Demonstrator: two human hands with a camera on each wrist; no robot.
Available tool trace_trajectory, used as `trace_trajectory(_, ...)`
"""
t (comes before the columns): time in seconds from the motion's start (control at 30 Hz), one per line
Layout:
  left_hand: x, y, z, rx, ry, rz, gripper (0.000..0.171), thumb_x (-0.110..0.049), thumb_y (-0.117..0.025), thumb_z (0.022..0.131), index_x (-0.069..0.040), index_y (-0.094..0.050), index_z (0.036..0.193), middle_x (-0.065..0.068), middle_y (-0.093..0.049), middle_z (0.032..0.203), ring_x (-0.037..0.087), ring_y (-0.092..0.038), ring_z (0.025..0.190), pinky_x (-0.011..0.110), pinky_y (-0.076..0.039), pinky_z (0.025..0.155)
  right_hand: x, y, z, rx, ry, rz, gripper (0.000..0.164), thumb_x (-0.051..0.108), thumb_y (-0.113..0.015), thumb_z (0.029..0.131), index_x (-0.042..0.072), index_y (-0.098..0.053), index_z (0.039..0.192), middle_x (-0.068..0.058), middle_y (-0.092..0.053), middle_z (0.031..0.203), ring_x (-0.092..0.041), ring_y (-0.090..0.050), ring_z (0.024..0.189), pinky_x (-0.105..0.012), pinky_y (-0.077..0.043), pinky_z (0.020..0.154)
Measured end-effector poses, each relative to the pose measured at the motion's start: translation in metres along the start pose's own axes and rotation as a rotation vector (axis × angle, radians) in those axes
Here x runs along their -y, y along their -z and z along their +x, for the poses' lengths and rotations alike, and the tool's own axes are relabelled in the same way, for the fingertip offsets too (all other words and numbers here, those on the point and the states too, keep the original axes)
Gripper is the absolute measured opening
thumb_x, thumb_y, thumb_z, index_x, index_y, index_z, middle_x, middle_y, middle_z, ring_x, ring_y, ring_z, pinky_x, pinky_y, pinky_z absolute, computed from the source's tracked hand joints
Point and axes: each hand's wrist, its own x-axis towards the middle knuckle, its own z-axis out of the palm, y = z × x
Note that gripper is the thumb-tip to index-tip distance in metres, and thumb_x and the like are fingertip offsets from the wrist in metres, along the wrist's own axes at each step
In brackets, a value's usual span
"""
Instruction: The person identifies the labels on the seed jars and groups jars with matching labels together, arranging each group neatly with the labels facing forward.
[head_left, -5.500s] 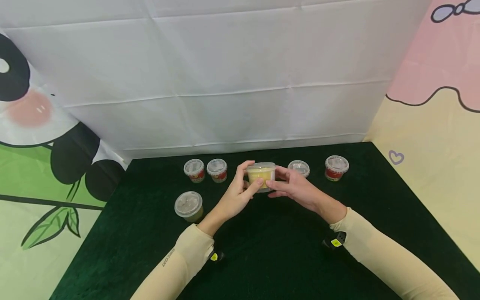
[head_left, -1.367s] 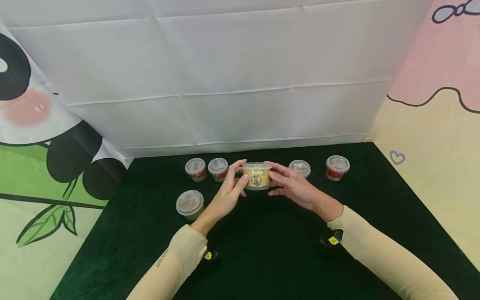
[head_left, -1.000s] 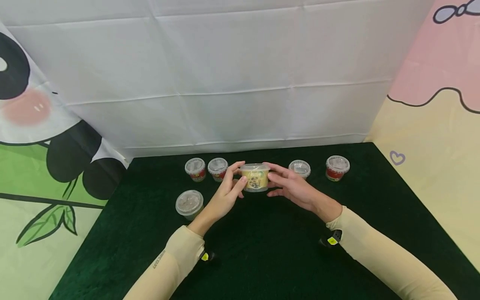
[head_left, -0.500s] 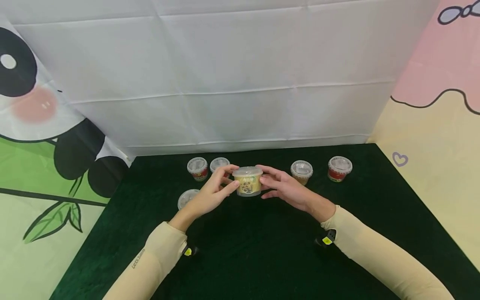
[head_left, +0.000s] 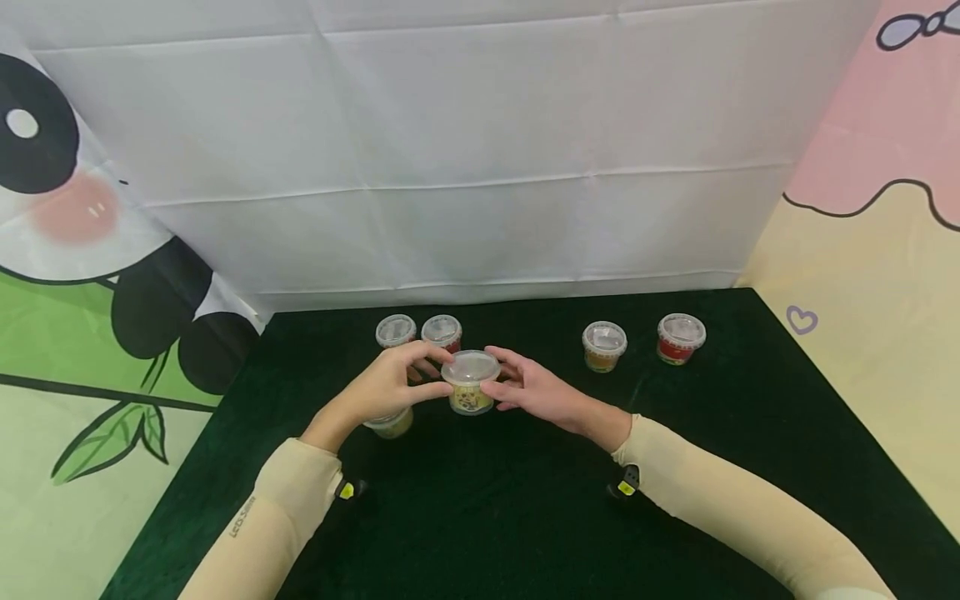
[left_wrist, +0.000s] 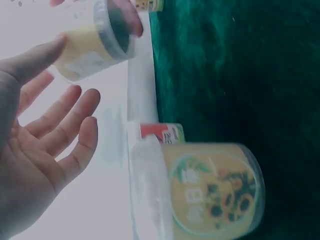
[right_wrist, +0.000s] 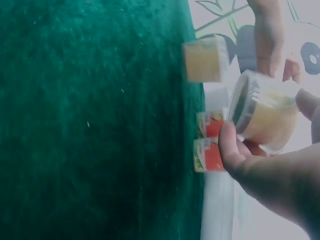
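A small round plastic tub (head_left: 471, 398) with a clear lid and a yellow sunflower label is held up between both hands, over the dark green cloth. My left hand (head_left: 371, 390) grips its left side, thumb on the wall and forefinger at the lid's edge; the other fingers hang free of it in the left wrist view. From the right, my right hand (head_left: 551, 402) holds the same tub with thumb and fingers, as the right wrist view also shows. A similar yellow-label tub (left_wrist: 215, 195) stands on the cloth, partly hidden by my left hand in the head view.
Two red-label tubs stand behind my left hand, one left (head_left: 395, 329) and one right (head_left: 442, 330). Farther right are an orange-brown tub (head_left: 603, 346) and another red-label tub (head_left: 681, 337). A white cloth wall (head_left: 480, 233) rises behind the green table (head_left: 525, 517).
Both hands have carried the yellow tub left and nearer to me, lower over the cloth. Earlier it was turned between the fingers, bringing its sunflower picture round to the front.
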Motion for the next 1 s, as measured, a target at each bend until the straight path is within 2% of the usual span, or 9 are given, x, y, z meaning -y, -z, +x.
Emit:
trace_trajectory(0.1,0.005,0.001,-0.004,0.003,0.005,0.052,0.036,-0.022,-0.08,0.09,-0.015,-0.067,0.123,0.0,-0.065,0.122,0.023,-0.066,0.106,0.046,-0.056,0.089,-0.003,-0.008,0.005,-0.005,-0.013,-0.064,0.078,0.027,-0.061,0.104,0.015,-0.013,0.163,-0.017,-0.035,0.157,-0.034,-0.049,0.135,-0.046,-0.045,0.107)
trace_trajectory(0.3,0.009,0.001,-0.013,0.023,0.018,0.16,0.036,-0.017,-0.082,0.088,-0.014,-0.068,0.121,0.001,-0.066,0.12,0.028,-0.063,0.111,0.052,-0.053,0.092,-0.007,-0.02,0.014,-0.003,0.005,-0.163,0.086,0.026,-0.067,0.1,0.013,-0.012,0.163,-0.017,-0.035,0.155,-0.038,-0.046,0.137,-0.047,-0.047,0.105)
trace_trajectory(0.47,0.013,0.001,-0.02,0.016,0.031,0.186,0.038,-0.015,-0.082,0.087,-0.013,-0.068,0.122,0.003,-0.066,0.122,0.03,-0.061,0.114,0.056,-0.05,0.095,-0.012,-0.025,0.023,0.015,0.017,-0.174,0.087,0.023,-0.069,0.099,0.011,-0.011,0.163,-0.016,-0.032,0.158,-0.035,-0.045,0.138,-0.042,-0.048,0.104)
trace_trajectory(0.67,0.019,0.001,-0.026,0.02,0.039,0.201,0.041,-0.015,-0.083,0.086,-0.013,-0.067,0.124,0.002,-0.067,0.123,0.029,-0.062,0.116,0.053,-0.051,0.096,-0.015,-0.032,0.03,0.02,0.012,-0.165,0.087,0.021,-0.069,0.098,0.009,-0.012,0.162,-0.017,-0.033,0.158,-0.035,-0.045,0.138,-0.04,-0.048,0.104)
trace_trajectory(0.9,0.021,0.001,-0.031,0.04,0.049,0.249,0.043,-0.014,-0.082,0.086,-0.011,-0.066,0.126,0.005,-0.067,0.123,0.029,-0.063,0.113,0.053,-0.051,0.095,-0.02,-0.039,0.034,-0.023,0.039,-0.331,0.086,0.026,-0.072,0.097,0.005,-0.019,0.16,-0.017,-0.032,0.159,-0.033,-0.042,0.14,-0.043,-0.044,0.108)
trace_trajectory(1.0,0.023,0.0,-0.031,0.044,0.046,0.279,0.044,-0.015,-0.083,0.086,-0.01,-0.066,0.126,0.006,-0.068,0.122,0.028,-0.064,0.112,0.052,-0.052,0.095,-0.021,-0.041,0.035,-0.03,0.048,-0.369,0.085,0.028,-0.072,0.096,0.004,-0.02,0.16,-0.016,-0.034,0.158,-0.032,-0.044,0.139,-0.043,-0.045,0.107)
